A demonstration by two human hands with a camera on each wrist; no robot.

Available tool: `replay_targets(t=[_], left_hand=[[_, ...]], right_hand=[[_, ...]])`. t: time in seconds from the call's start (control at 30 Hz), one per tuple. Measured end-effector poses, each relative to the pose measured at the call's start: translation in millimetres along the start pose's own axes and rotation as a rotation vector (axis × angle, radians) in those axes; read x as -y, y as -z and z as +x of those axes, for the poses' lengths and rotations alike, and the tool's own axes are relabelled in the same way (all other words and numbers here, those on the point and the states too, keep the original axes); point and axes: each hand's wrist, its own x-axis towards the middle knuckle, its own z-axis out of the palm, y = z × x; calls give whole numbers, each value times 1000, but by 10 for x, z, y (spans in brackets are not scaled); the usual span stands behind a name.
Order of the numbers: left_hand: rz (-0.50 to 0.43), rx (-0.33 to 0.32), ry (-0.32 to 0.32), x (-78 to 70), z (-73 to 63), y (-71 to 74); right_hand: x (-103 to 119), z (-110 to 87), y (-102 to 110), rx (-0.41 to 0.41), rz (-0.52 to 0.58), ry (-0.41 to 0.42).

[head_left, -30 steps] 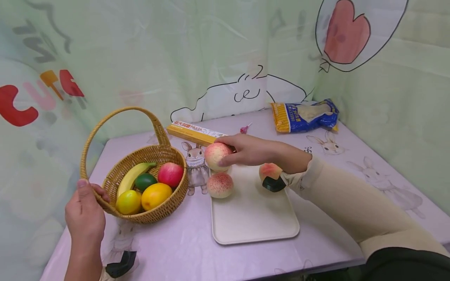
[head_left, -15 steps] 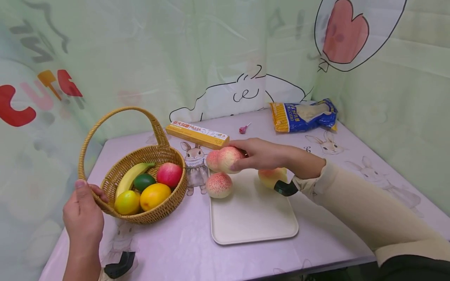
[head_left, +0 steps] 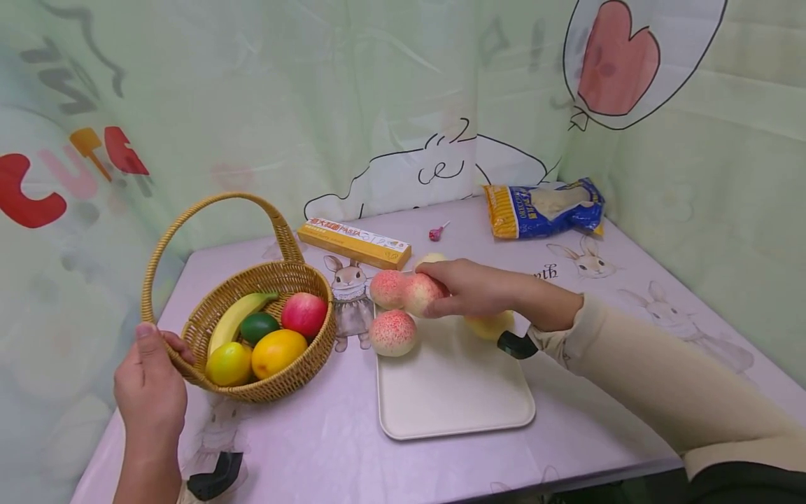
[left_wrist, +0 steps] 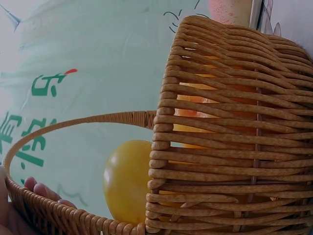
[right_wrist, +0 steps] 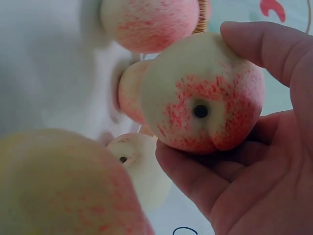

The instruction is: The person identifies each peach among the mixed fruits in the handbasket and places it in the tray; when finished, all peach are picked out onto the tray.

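My left hand (head_left: 151, 381) grips the wicker basket (head_left: 283, 388) where its handle meets the rim. Inside lie a banana (head_left: 236, 322), a green avocado-like fruit (head_left: 259, 327), a pink-red apple (head_left: 303, 314), a yellow lemon-like fruit (head_left: 228, 364) and an orange-yellow fruit (head_left: 279, 352). My right hand (head_left: 475, 287) holds a speckled peach (right_wrist: 210, 93) between thumb and fingers, over the back of a cream tray (head_left: 456, 399). Other peaches surround it: one at the left (head_left: 385, 288), a peach in front (head_left: 393, 333), a partly hidden peach behind (head_left: 431, 259) and a yellowish peach (head_left: 490, 326) under the wrist.
A yellow pasta box (head_left: 355, 245) lies behind the tray's left corner. Farther back are a wrapped lollipop (head_left: 436, 234) and a blue and yellow pasta bag (head_left: 544, 208). Printed curtains (head_left: 252, 105) stand behind the table (head_left: 315, 448).
My right hand has moved right and slightly nearer with the peach, from above the left peach to beside it. The back peach now shows behind the hand. My left hand stays on the basket.
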Motion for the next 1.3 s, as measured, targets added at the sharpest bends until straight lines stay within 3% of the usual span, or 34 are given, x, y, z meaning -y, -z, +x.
replay_targets(t=[0.13, 0.37, 0.67, 1.03, 1.3], left_hand=[[2, 1, 2, 0, 0, 2], [0, 3, 7, 11, 13, 2], [-6, 1, -9, 19, 18, 3], [6, -2, -16, -2, 16, 4], [12, 5, 3, 9, 12, 3]], right_hand=[[5, 23, -44, -1, -54, -6], [-2, 81, -138, 12, -243, -7], [-23, 161, -237, 51, -339, -26], [-30, 179, -273, 67, -393, -38], [-35, 196, -300, 70, -369, -79]])
